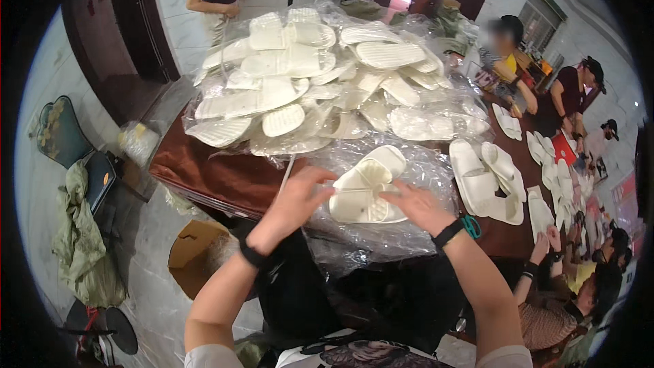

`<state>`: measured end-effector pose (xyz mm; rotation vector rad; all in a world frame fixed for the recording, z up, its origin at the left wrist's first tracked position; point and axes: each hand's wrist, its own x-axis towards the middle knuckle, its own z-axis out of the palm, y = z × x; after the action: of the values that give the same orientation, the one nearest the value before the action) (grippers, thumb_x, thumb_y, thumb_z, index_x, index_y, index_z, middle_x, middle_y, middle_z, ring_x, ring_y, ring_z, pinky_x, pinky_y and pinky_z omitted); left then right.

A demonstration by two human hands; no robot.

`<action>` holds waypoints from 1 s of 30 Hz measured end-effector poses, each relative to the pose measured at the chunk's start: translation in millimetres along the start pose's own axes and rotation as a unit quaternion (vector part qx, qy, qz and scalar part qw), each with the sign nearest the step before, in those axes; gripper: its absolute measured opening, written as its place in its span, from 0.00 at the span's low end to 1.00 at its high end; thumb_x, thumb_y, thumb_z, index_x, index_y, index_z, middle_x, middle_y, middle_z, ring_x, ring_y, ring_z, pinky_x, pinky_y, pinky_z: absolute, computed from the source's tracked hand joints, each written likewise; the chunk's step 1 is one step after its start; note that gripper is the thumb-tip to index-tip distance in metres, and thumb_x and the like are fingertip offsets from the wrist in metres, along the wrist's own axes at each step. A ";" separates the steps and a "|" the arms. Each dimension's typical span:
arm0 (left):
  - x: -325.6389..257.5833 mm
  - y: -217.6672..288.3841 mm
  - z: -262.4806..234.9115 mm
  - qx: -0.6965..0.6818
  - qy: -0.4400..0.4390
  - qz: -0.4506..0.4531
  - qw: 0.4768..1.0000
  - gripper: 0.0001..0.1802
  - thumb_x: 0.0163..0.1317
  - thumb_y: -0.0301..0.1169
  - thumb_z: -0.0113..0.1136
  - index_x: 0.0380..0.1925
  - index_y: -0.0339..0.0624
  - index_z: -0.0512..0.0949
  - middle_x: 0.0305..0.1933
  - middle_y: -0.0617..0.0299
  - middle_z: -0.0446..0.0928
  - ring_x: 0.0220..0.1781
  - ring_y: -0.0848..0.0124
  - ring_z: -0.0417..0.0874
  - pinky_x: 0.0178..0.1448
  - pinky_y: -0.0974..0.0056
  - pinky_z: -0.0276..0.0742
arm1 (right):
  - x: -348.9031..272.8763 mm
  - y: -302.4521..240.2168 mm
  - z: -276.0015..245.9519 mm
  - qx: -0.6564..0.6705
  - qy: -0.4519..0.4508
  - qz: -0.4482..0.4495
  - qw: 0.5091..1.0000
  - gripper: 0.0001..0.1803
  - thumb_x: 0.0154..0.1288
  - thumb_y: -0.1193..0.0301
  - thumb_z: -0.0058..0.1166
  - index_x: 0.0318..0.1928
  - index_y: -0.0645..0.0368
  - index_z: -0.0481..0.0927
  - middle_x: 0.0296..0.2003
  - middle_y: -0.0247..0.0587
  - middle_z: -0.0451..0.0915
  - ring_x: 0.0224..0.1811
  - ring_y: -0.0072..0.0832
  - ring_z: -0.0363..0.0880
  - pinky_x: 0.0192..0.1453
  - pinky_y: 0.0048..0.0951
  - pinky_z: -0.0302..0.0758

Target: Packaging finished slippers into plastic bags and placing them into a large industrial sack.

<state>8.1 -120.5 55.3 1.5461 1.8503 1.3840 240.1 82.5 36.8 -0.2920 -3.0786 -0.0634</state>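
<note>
A pair of white slippers [364,191], one nested against the other, is in front of me on clear plastic wrap [340,242]. My left hand [300,196] pinches the left edge of the pair, its thumb and fingertips at the rim. On the opposite side my right hand [417,206] grips the right edge, with thumb and fingers over the sole and strap. Both wrists wear black bands.
A tall heap of bagged white slippers [293,71] covers the far part of the brown table [197,180]. More slippers [487,180] and teal scissors [470,227] lie to the right. Several people sit or stand along that side. A cardboard box [194,255] stands on the floor, left.
</note>
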 end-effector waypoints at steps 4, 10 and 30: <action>53.1 -55.8 78.9 0.106 -0.079 0.019 0.991 0.16 0.62 0.36 0.59 0.45 0.38 0.79 0.45 0.47 0.80 0.48 0.52 0.81 0.52 0.56 0.76 | -4.6 -4.6 2.4 -0.045 0.004 -0.034 0.998 0.12 0.59 0.72 0.48 0.43 0.48 0.78 0.41 0.41 0.71 0.47 0.37 0.76 0.48 0.37 0.77; 65.1 -118.5 113.2 0.219 -0.107 -0.078 0.967 0.26 0.54 0.44 0.64 0.46 0.36 0.77 0.47 0.43 0.78 0.50 0.45 0.79 0.54 0.51 0.75 | -39.0 6.5 -41.9 -0.099 -0.018 -0.012 0.995 0.11 0.54 0.73 0.53 0.40 0.51 0.77 0.39 0.39 0.72 0.47 0.36 0.75 0.45 0.35 0.76; 45.8 -25.6 115.5 0.001 -0.024 0.036 0.999 0.15 0.60 0.24 0.61 0.45 0.40 0.69 0.38 0.45 0.81 0.45 0.47 0.83 0.42 0.55 0.77 | -32.0 -27.5 -7.6 0.548 0.204 0.339 0.737 0.13 0.65 0.67 0.59 0.43 0.63 0.76 0.27 0.38 0.78 0.25 0.19 0.77 0.29 0.20 0.75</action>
<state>67.9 -26.3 -5.1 1.6483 1.7834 1.3640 266.7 49.2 41.7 -1.0431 -1.8976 1.3934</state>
